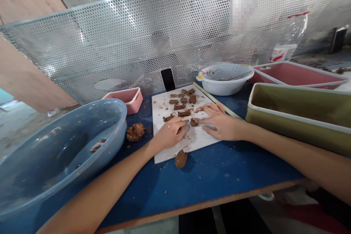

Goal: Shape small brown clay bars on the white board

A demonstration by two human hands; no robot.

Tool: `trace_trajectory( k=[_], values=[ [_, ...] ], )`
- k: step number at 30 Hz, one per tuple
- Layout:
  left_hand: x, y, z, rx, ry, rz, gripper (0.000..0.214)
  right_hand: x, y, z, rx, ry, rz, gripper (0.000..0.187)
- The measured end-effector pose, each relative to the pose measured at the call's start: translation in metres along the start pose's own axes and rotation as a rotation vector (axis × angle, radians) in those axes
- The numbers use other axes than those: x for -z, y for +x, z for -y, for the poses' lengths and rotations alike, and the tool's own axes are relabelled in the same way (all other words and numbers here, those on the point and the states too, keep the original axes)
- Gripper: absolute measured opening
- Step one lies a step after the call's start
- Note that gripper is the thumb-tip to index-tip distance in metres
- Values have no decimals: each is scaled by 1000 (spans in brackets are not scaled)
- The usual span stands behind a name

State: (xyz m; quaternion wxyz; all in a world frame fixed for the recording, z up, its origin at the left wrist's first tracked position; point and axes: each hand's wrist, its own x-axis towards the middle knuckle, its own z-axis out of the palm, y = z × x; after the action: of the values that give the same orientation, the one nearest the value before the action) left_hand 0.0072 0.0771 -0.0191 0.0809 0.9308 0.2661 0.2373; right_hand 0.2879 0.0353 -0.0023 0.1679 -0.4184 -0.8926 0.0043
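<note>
A white board (161, 153) lies on the blue table with several small brown clay-like pieces on it, some shaped like little blocks with feet. My left hand (170, 132) rests low over the board, its fingers curled together around a small dark spot that I cannot make out. Spread wide, the fingers of my right hand (219, 121) reach in from the right. Its index fingertip touches a small brown lump (194, 122). Behind both hands sit a brown block (184, 113) and another block (179, 107). A larger brown lump (181, 159) lies at the board's near edge.
On the left stand a big blue basin (120, 117) and a small pink box (135, 104), with a crumbly brown lump (135, 132) nearby. A phone (168, 79) leans against a perforated metal screen (131, 40). To the right are a white basin (225, 87) and a green box (296, 126).
</note>
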Motion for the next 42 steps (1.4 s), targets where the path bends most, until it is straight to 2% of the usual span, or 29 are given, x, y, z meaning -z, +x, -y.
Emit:
trace_trajectory(
  k=[7, 13, 21, 25, 42],
  values=[
    [-1, -1, 2, 12, -3, -11, 32, -6, 3, -5, -22, -5, -7, 39],
    [1, 0, 0, -5, -7, -20, 28, -7, 2, -10, 79, -8, -92, 32],
    [2, 0, -1, -16, -9, -40, 28, -12, 4, -9, 69, -25, -151, 32],
    [3, 0, -2, -8, -18, -36, 26, -10, 3, -9, 113, -10, -119, 32],
    [2, 0, -2, -10, -19, -46, 27, -8, 5, -12, 121, -10, -80, 33]
  ],
)
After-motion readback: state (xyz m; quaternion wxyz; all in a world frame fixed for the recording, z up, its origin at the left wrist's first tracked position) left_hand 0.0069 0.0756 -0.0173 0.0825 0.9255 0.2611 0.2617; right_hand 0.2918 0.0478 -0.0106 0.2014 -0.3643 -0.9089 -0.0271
